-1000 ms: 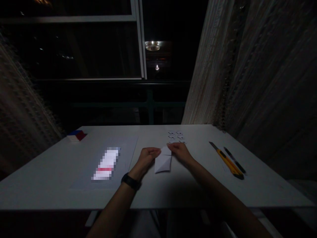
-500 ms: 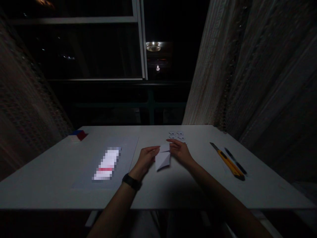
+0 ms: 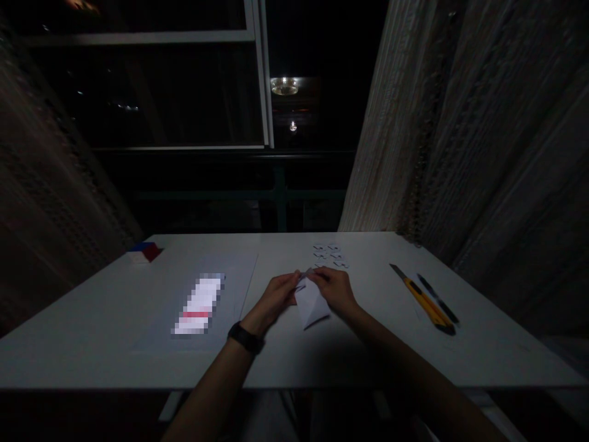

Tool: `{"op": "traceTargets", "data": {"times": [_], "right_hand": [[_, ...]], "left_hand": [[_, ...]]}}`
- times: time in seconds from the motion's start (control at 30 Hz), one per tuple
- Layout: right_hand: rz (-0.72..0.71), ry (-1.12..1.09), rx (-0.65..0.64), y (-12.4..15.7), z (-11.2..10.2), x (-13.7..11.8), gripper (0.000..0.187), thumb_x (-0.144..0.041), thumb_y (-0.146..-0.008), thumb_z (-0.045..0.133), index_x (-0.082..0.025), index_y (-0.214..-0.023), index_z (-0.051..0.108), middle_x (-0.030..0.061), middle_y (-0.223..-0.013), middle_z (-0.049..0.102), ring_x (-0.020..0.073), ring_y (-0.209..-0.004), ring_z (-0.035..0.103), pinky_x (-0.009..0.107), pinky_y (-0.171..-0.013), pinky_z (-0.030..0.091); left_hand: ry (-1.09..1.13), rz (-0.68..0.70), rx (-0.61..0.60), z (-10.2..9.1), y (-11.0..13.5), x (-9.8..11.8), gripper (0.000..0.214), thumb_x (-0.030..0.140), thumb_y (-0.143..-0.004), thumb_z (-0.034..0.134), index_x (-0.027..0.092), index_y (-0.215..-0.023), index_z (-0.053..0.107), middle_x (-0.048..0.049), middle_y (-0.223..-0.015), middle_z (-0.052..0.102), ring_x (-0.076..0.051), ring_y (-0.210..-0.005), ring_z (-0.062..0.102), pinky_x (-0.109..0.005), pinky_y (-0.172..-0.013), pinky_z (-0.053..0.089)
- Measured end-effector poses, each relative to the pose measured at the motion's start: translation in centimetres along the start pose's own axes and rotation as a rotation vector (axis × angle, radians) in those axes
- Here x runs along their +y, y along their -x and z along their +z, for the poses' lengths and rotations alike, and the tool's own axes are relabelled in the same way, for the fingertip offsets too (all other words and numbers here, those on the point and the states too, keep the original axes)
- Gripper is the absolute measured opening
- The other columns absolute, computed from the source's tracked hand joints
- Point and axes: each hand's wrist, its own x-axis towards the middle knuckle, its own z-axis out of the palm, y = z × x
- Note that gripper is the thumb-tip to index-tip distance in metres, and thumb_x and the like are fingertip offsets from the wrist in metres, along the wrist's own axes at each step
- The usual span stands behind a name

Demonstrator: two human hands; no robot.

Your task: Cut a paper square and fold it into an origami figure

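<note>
A folded white paper (image 3: pixel 311 304), pointed toward me, is held just above the white table (image 3: pixel 92 331) near its middle. My left hand (image 3: pixel 272 299), with a dark watch on the wrist, pinches the paper's top left edge. My right hand (image 3: pixel 335 288) pinches its top right edge, fingers closed on it. The two hands almost meet at the paper's upper tip.
Several small folded paper pieces (image 3: pixel 329 254) lie just beyond the hands. A yellow utility knife (image 3: pixel 423 301) and a dark pen (image 3: pixel 437 299) lie at the right. A blurred card (image 3: pixel 199 305) lies at the left, a red and blue block (image 3: pixel 143 250) at the far left corner. Curtains hang on both sides.
The paper has been folded narrower and turned, its point now swung toward me and to the right. Both hands have drawn closer together at its top.
</note>
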Motion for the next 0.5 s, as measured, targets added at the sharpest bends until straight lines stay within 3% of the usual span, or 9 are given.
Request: {"op": "traceTargets", "data": {"times": [0.1, 0.23, 0.5], "right_hand": [[-0.007, 0.034, -0.009, 0.07, 0.0, 0.0, 0.015, -0.03, -0.072, 0.056, -0.022, -0.075, 0.069, 0.0024, -0.074, 0.069, 0.0183, -0.068, 0.061, 0.029, -0.065, 0.044], [-0.001, -0.032, 0.016, -0.03, 0.05, 0.18, 0.014, -0.027, -0.07, 0.057, -0.022, -0.077, 0.068, 0.0021, -0.076, 0.069, 0.0189, -0.072, 0.062, 0.03, -0.07, 0.046], [0.09, -0.076, 0.082, -0.2, 0.25, 0.4, 0.019, -0.036, -0.068, 0.059, -0.019, -0.072, 0.067, 0.0048, -0.072, 0.068, 0.0192, -0.068, 0.061, 0.03, -0.066, 0.046]], "left_hand": [[-0.018, 0.022, 0.021, -0.12, -0.14, -0.08, 0.051, 0.04, -0.065, 0.068, 0.013, -0.107, 0.06, -0.0112, -0.093, 0.065, -0.016, -0.075, 0.059, -0.025, -0.064, 0.045], [0.0, 0.08, 0.077, -0.68, -0.58, -0.49, 0.043, 0.034, -0.065, 0.069, 0.011, -0.1, 0.064, -0.0121, -0.094, 0.066, -0.017, -0.08, 0.059, -0.026, -0.071, 0.044], [-0.031, 0.071, 0.0, -0.26, -0.32, -0.16, 0.048, 0.036, -0.066, 0.068, 0.009, -0.105, 0.061, -0.0142, -0.097, 0.065, -0.018, -0.08, 0.06, -0.028, -0.07, 0.044]]}}
